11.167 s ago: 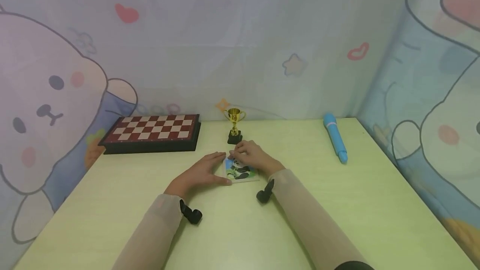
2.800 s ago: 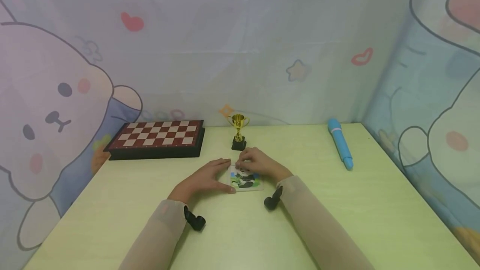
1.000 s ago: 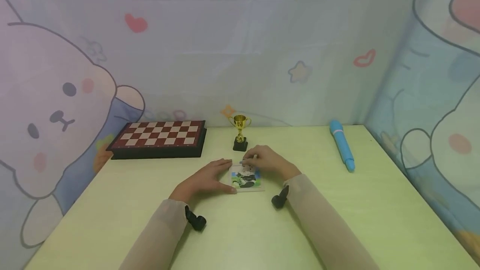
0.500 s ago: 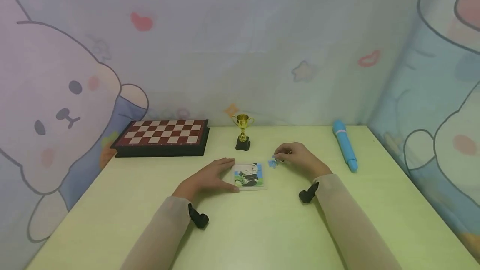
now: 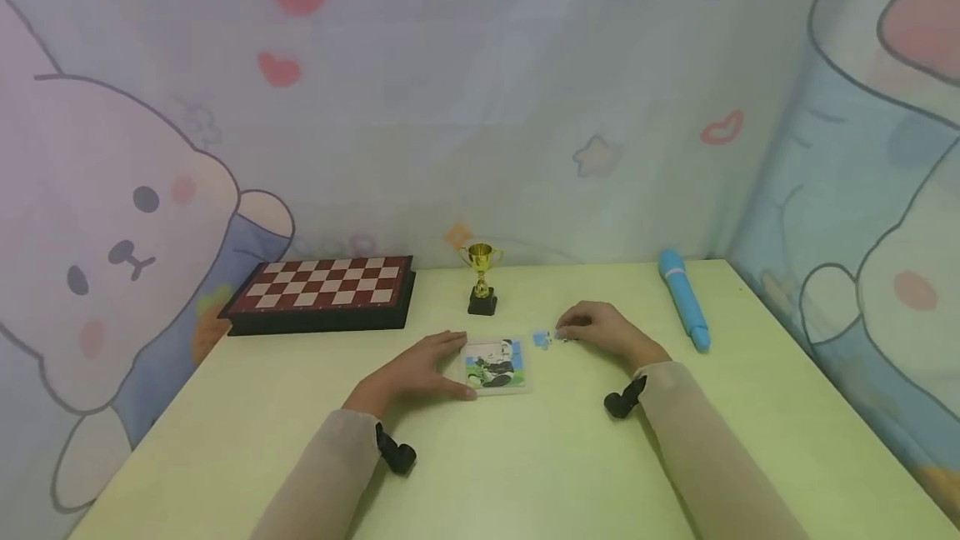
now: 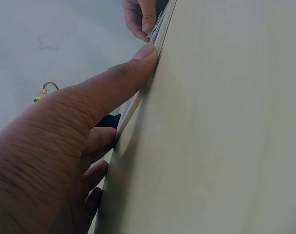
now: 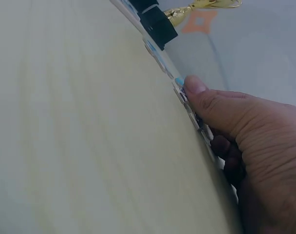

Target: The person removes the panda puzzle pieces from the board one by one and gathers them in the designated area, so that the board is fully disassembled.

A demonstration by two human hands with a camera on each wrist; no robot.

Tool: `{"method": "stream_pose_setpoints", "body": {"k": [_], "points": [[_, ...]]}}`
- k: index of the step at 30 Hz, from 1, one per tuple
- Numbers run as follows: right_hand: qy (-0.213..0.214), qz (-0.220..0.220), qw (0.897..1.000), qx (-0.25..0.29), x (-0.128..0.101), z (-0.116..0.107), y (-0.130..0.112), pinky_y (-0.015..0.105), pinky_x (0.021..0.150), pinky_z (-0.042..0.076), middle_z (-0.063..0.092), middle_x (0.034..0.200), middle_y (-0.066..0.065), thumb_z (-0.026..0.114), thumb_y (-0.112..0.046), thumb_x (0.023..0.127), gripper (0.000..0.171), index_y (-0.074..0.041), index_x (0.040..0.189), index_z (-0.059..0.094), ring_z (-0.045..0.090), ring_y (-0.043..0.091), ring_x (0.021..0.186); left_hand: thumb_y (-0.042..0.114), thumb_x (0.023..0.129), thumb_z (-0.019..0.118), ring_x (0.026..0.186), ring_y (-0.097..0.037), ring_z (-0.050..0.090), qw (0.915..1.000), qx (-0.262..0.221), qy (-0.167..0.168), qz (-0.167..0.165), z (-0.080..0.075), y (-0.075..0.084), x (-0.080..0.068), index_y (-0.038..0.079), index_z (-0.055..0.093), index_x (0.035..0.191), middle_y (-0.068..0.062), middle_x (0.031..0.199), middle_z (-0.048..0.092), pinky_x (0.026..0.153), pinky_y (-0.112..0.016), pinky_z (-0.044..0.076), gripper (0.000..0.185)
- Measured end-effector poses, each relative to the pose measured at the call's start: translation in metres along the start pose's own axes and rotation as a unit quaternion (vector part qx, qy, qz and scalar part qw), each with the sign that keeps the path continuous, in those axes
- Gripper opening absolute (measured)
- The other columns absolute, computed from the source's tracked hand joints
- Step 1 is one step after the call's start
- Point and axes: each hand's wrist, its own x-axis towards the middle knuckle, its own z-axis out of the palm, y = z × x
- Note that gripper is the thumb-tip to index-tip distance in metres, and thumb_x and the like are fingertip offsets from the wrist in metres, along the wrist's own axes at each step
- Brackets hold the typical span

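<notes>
A pale green surface (image 5: 525,457) carries everything here, with the chessboard (image 5: 318,290) at its back left, a blue pen-like tube (image 5: 684,307) at the back right and a small gold trophy (image 5: 481,273) upright between them. Near the middle lies the panda puzzle (image 5: 495,363), a thin flat tray lying face up, its upper part showing pale gaps. The left hand (image 5: 416,369) rests flat beside it with straight, relaxed fingers, the thumb (image 6: 133,73) pressed against the tray's near edge so that it is steadied, not gripped. Just right of the tray, apart from it, lie small blue puzzle pieces (image 5: 542,339); the right hand (image 5: 611,333) sits on the surface with its fingers curled toward them, and the thumb tip (image 7: 194,87) touches one. It probably pinches a piece, but the head view is too small to settle that and the wrist view sees only the edges. The tray looks light and stiff and would likely slide on the smooth surface, so bracing its rim makes sense. The pieces look thin and light, easy to flick away, best taken by their edges between thumb and forefinger. How many pieces lie under the right hand is hidden, and the puzzle's picture is too small to read in detail.
</notes>
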Motion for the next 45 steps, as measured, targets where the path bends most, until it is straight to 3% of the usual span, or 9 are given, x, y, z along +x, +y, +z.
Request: {"method": "stream_pose_setpoints", "body": {"k": [6, 17, 23, 27, 34, 39, 45], "points": [[-0.005, 0.006, 1.0, -0.003, -0.01, 0.014, 0.01, 0.034, 0.082, 0.049, 0.067, 0.103, -0.006, 0.074, -0.034, 0.093, 0.015, -0.025, 0.105, 0.075, 0.058, 0.017, 0.092, 0.07, 0.074, 0.076, 0.151, -0.031, 0.021, 0.9999, 0.008, -0.012, 0.0, 0.016, -0.003, -0.007, 0.017, 0.036, 0.158, -0.006, 0.164, 0.028, 0.118, -0.056, 0.023, 0.108], [0.005, -0.007, 1.0, -0.005, 0.002, -0.001, -0.003, 0.043, 0.095, 0.049, 0.068, 0.107, -0.007, 0.073, -0.037, 0.093, 0.016, -0.026, 0.105, 0.074, 0.061, 0.017, 0.104, 0.072, 0.073, 0.076, 0.152, -0.028, 0.018, 0.9996, 0.027, 0.004, -0.003, -0.003, 0.002, 0.0, 0.019, 0.035, 0.158, -0.001, 0.164, 0.028, 0.119, -0.054, 0.021, 0.109], [0.011, -0.005, 1.0, -0.012, 0.007, -0.003, -0.009, 0.038, 0.084, 0.05, 0.067, 0.101, -0.005, 0.07, -0.036, 0.096, 0.017, -0.023, 0.106, 0.074, 0.06, 0.017, 0.092, 0.071, 0.073, 0.076, 0.153, -0.028, 0.017, 0.9998, 0.021, 0.002, 0.001, -0.006, 0.003, 0.0, 0.02, 0.035, 0.159, -0.001, 0.165, 0.027, 0.12, -0.055, 0.02, 0.108], [0.001, -0.03, 0.999, -0.022, 0.015, 0.006, -0.025, 0.037, 0.075, 0.052, 0.065, 0.102, -0.005, 0.067, -0.036, 0.098, 0.016, -0.024, 0.107, 0.074, 0.058, 0.016, 0.088, 0.07, 0.073, 0.077, 0.153, -0.029, 0.017, 0.9999, 0.015, 0.002, 0.002, -0.005, 0.003, -0.001, 0.019, 0.035, 0.158, -0.002, 0.165, 0.027, 0.12, -0.055, 0.02, 0.108], [-0.075, -0.092, 0.988, -0.097, 0.034, 0.037, -0.065, 0.042, 0.094, 0.045, 0.066, 0.118, -0.003, 0.073, -0.043, 0.092, 0.035, -0.017, 0.115, 0.074, 0.054, 0.019, 0.107, 0.071, 0.074, 0.076, 0.152, -0.029, 0.019, 0.9999, 0.012, 0.007, 0.008, -0.001, 0.004, 0.001, 0.02, 0.034, 0.159, -0.002, 0.165, 0.026, 0.119, -0.056, 0.022, 0.107], [-0.07, -0.085, 0.985, -0.135, 0.034, 0.046, -0.066, 0.04, 0.094, 0.044, 0.066, 0.113, -0.006, 0.077, -0.041, 0.089, 0.031, -0.019, 0.11, 0.075, 0.053, 0.016, 0.103, 0.073, 0.073, 0.075, 0.152, -0.029, 0.02, 0.9999, 0.0, 0.007, 0.015, 0.004, 0.006, 0.003, 0.02, 0.034, 0.159, -0.003, 0.165, 0.026, 0.118, -0.056, 0.023, 0.108], [-0.055, -0.1, 0.986, -0.121, 0.039, 0.053, -0.065, 0.035, 0.092, 0.045, 0.066, 0.105, -0.016, 0.074, -0.041, 0.092, 0.019, -0.028, 0.105, 0.074, 0.054, 0.01, 0.1, 0.078, 0.072, 0.072, 0.152, -0.026, 0.018, 0.9997, 0.024, -0.002, -0.001, -0.004, 0.0, 0.001, 0.021, 0.032, 0.16, 0.0, 0.165, 0.025, 0.119, -0.052, 0.022, 0.112]]}}
